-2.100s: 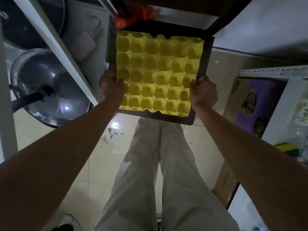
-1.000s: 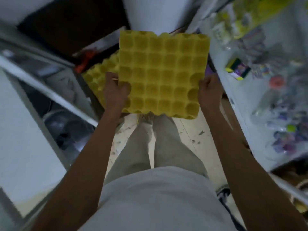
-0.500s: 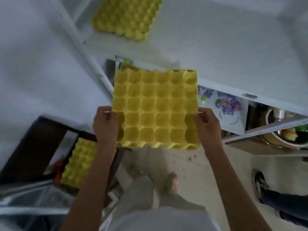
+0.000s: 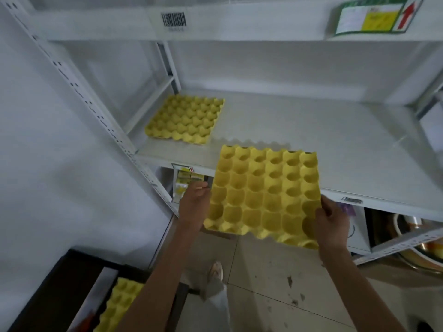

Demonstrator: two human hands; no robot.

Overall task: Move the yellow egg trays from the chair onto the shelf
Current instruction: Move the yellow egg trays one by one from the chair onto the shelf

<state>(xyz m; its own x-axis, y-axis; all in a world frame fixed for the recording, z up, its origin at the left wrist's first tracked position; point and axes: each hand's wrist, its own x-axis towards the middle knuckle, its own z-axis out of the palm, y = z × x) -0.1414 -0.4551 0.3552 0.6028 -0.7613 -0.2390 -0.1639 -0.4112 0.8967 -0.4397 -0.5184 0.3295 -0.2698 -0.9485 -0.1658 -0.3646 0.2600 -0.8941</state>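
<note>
a person stands before a white metal shelf [image 4: 299, 130], holding a yellow egg tray [image 4: 263, 195] in both bare hands. the left hand [image 4: 194, 207] pinches the tray's left edge, its grip closed on the rim with fingers curled over the top. the right hand [image 4: 332, 224] clasps the tray's near right corner, thumb on the upper face, its grip likewise closed on the tray. the tray is held roughly level, cups facing up, its far edge over the front part of the shelf board and its near edge hanging out above the tiled floor [image 4: 275, 295]; whether the far edge touches the board cannot be told, though a scalloped shadow falls on the board just beyond it.

a second yellow egg tray [image 4: 185, 119] already lies flat on the same shelf board, back in the left corner beside the rear upright, well apart from the held one. a third yellow tray [image 4: 118, 305] lies on the dark chair [image 4: 60, 288] at the lower left, partly hidden by the person's left forearm.

a barcode label [image 4: 174, 19] is stuck on the beam above, and a green-bordered sticker with a red arrow [image 4: 376, 16] sits at the upper right. metal pots [image 4: 419, 248] fill the lower shelf at right. one foot [image 4: 215, 271] shows on the floor below.
</note>
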